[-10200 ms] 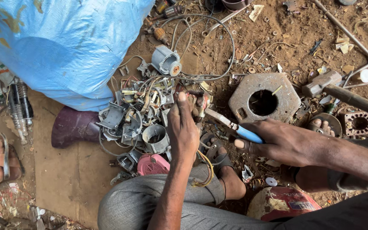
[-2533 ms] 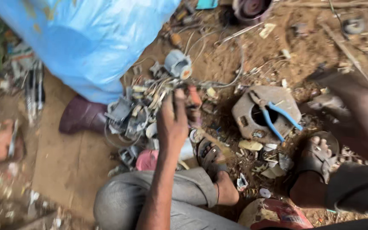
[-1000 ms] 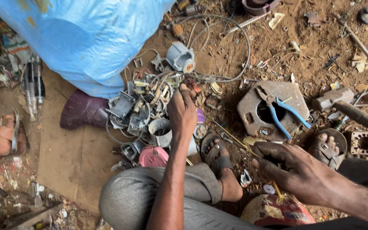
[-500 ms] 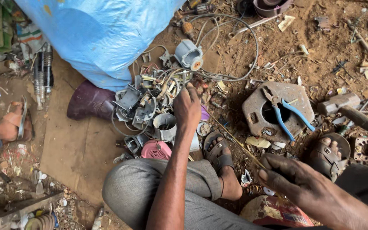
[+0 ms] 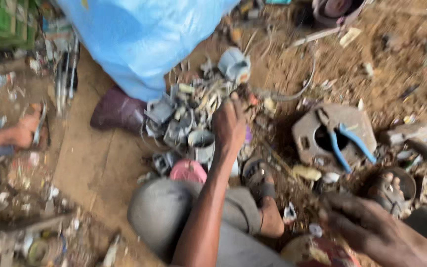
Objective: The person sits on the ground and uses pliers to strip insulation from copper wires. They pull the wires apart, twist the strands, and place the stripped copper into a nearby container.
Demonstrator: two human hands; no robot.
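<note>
Reaching forward, the left hand [image 5: 229,126] rests knuckles-up on a tangled heap of grey metal parts and wires [image 5: 186,116] lying on the dirt, its fingers curled down into the scrap; whether they grip a piece cannot be told. The hand has stayed on this heap through the earlier frames. The right hand [image 5: 366,230] sits low at the bottom right, blurred, fingers loosely bent and holding nothing visible; ten seconds ago it held the blue-handled pliers [image 5: 347,143], which now lie across a flat metal plate with a round hole [image 5: 305,133]. A blue plastic sack [image 5: 144,34] fills the top left, with a dark purple boot [image 5: 117,111] below it. Another person's hand [image 5: 25,131] shows at the left edge.
</note>
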